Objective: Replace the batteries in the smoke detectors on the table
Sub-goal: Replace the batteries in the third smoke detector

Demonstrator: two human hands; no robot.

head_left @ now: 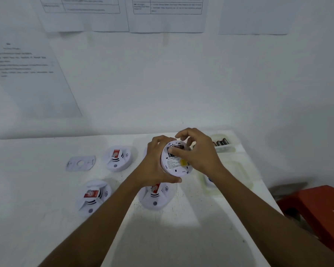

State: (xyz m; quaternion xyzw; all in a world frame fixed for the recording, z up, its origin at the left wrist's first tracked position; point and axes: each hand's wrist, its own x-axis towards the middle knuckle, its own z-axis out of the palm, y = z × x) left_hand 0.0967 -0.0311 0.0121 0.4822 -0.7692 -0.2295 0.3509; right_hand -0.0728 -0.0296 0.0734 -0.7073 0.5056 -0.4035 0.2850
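White detector (175, 162), back up, sits above the table's (162, 237) middle. The left hand (154, 164) grips its rim. The right hand (200, 156) curls into its open battery bay; I cannot tell if it pinches a cell. Likely early: three more detectors (117, 158) (94, 195) (156, 198) lie unopened. One plate (81, 162) lies leftward; batteries (221, 142), uncountable, sit at the far-right corner.

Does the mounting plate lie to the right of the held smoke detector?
No, the mounting plate lies on the table, left of the smoke detector that the left hand holds.
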